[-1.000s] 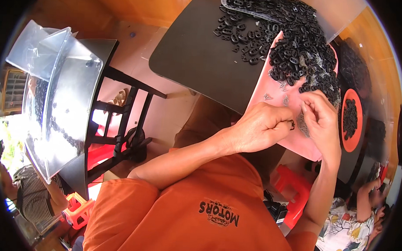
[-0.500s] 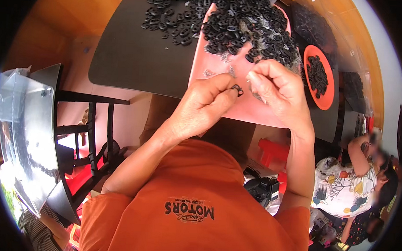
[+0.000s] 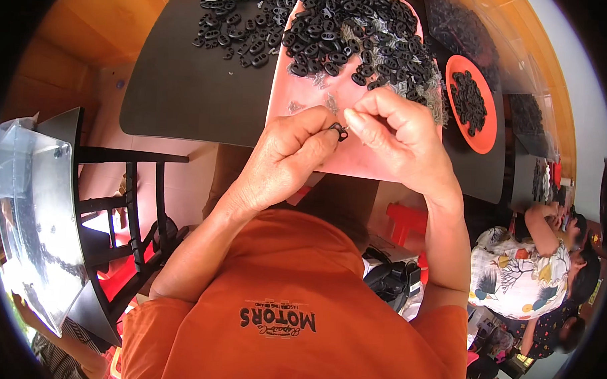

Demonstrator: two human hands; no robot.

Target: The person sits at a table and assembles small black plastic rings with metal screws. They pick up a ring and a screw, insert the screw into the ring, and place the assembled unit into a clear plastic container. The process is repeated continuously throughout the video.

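Note:
My left hand (image 3: pixel 285 149) is closed, pinching a small black cord lock (image 3: pixel 339 131) with round holes between thumb and forefinger. Just to its right, my right hand (image 3: pixel 405 136) is closed too, its thumb and forefinger holding a tiny pale metal piece that looks like a spring, close to the cord lock. Both hands are over the near part of a pink tray (image 3: pixel 371 166). Toward the tray's far side lies a heap of black cord lock parts (image 3: pixel 325 40), with thin silvery springs (image 3: pixel 388 49) mixed in. A few loose springs (image 3: pixel 330 102) lie near my fingers.
The tray rests on a dark table (image 3: pixel 186 92), where more black parts (image 3: pixel 239 33) spill out left of it. An orange dish (image 3: pixel 482 141) of small black pieces stands at right. A black-framed stool (image 3: pixel 136 204) is at left; people sit at lower right.
My right hand's fingertips have come closer to the cord lock in my left hand. The whole view has shifted slightly, so tray and table appear further left.

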